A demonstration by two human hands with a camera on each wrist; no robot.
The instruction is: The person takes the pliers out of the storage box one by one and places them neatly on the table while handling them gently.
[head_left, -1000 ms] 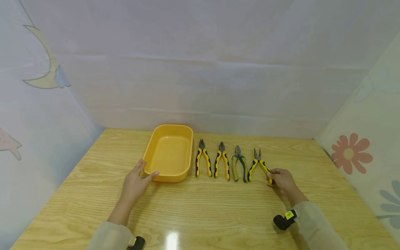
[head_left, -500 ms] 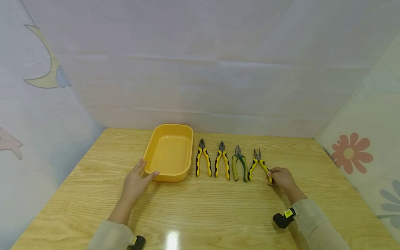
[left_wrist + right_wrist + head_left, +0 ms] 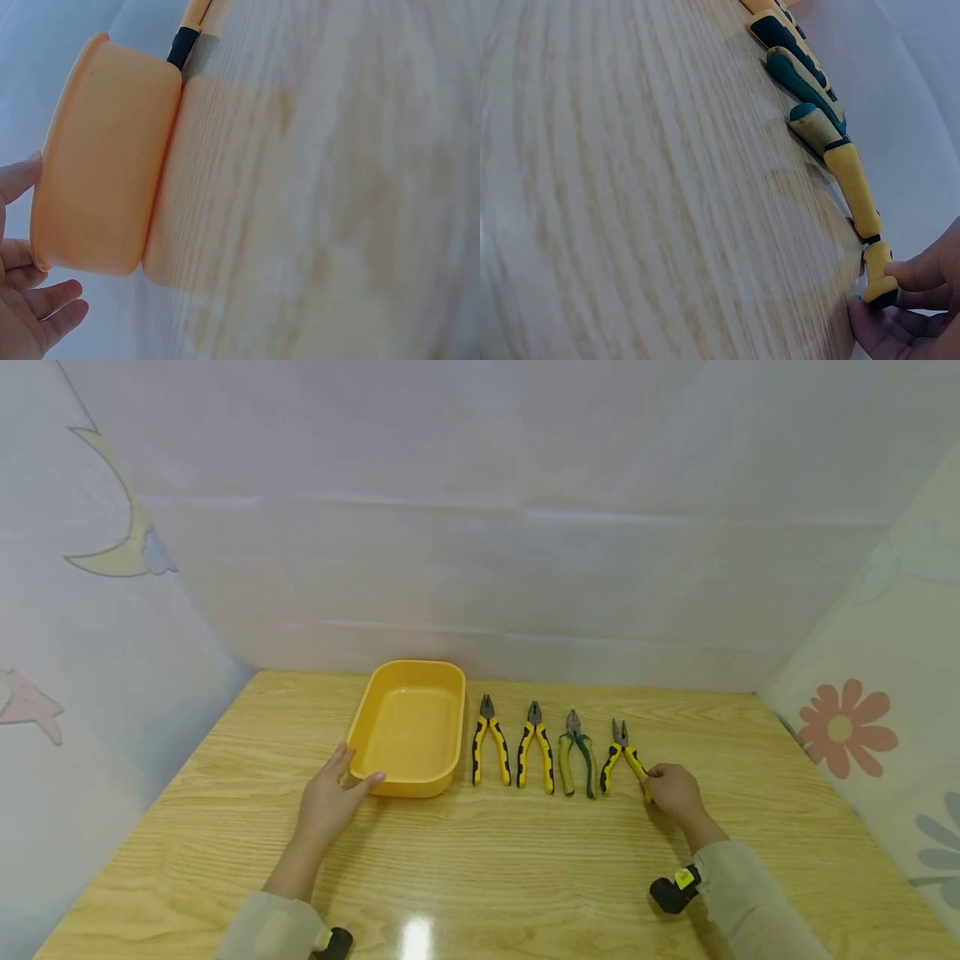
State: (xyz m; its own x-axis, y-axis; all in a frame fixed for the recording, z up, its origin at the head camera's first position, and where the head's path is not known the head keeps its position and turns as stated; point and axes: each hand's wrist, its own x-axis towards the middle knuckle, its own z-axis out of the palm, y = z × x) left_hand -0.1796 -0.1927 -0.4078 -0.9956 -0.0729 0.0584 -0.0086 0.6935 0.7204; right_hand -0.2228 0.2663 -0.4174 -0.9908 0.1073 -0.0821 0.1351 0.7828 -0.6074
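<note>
On the left of the table, in the head view, my left hand (image 3: 327, 802) holds the near left corner of an empty yellow plastic basin (image 3: 408, 735). The thumb lies over its near rim and the fingers lie along its left side. At the right end of a row of pliers, my right hand (image 3: 677, 793) pinches the right handle of long-nose pliers (image 3: 611, 767) with yellow and black handles. Their left handle (image 3: 853, 187) shows in the right wrist view. To their left lie green-handled pliers (image 3: 566, 768) and two yellow-and-black pliers (image 3: 522, 758) (image 3: 479, 752).
The wooden table (image 3: 480, 877) reaches back to a pale cloth wall (image 3: 480, 568). Cloth sides printed with a moon (image 3: 123, 556) and flowers (image 3: 840, 727) stand at left and right. A small black camera (image 3: 675, 891) is strapped to the right sleeve.
My right hand has shifted slightly left, and the handles of the long-nose pliers have drawn a little closer together. The left hand and the basin stay in place.
</note>
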